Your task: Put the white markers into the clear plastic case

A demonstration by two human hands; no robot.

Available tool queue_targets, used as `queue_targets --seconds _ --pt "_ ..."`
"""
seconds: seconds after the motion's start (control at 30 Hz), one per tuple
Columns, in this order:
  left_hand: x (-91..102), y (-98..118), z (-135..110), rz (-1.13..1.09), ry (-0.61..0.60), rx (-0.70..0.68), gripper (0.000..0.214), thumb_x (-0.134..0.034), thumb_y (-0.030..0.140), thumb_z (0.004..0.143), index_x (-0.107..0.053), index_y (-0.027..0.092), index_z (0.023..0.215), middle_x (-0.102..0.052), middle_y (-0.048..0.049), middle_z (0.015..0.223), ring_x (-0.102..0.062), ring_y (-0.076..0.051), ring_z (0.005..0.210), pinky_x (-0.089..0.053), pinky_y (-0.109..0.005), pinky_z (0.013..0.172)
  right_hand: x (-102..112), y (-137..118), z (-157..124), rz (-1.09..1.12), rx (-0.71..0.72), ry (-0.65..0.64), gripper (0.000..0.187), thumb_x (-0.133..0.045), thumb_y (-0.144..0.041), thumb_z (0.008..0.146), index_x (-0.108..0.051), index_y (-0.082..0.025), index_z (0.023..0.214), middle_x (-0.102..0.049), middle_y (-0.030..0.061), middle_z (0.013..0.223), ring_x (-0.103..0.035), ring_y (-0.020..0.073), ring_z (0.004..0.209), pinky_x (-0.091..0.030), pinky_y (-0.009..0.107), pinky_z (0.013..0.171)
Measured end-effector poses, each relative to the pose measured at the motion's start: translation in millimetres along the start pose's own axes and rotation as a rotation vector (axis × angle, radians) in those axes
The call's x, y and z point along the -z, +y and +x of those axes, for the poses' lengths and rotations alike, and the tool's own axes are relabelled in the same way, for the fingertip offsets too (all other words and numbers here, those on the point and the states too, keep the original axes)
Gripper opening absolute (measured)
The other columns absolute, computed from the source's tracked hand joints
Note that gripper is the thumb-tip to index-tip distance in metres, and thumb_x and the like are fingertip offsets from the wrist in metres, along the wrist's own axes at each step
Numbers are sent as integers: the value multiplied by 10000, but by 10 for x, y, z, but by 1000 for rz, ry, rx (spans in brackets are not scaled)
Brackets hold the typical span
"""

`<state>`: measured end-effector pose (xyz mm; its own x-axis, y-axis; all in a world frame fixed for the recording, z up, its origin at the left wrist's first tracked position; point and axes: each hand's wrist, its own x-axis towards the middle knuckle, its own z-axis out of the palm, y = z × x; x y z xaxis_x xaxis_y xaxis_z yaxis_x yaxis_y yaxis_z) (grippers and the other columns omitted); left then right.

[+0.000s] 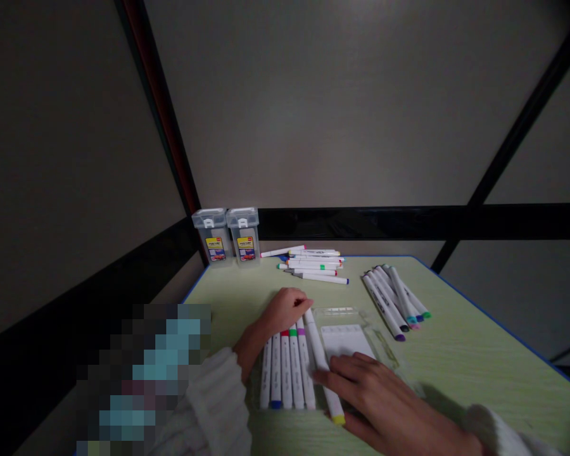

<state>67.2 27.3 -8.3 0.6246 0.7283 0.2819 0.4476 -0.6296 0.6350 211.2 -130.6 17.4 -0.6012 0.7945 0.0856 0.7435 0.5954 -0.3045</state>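
My right hand [370, 389] is holding the yellow-ended marker [322, 361], fingers partly curled against its near part, while my left hand [285, 308] is resting loosely curled at the far end — whether it's gripping too, I can't tell. The marker is lying aslant between the row of markers [286, 375] and the white card [346, 341], so uneven pushing could be swinging it sideways — knocking its neighbours out of line.
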Motion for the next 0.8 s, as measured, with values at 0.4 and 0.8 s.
queue_targets --seconds 0.4,0.8 --pt "-32 -48 -4 -62 -16 28 222 -525 277 696 -517 123 537 -442 39 524 -390 -64 505 -282 -188 485 -8 3 -11 -45 15 20 421 -454 -130 775 -442 -227 1185 -546 57 1004 -515 212 884 -416 387 770" --pt "-19 -21 -8 12 -26 24 263 -475 303 739 -533 124 555 -419 41 505 -360 -66 502 -256 -192 477 30 23 3 -206 124 245 163 -434 -63 791 -524 -193 831 -580 8 714 -503 154 627 -384 292 586"
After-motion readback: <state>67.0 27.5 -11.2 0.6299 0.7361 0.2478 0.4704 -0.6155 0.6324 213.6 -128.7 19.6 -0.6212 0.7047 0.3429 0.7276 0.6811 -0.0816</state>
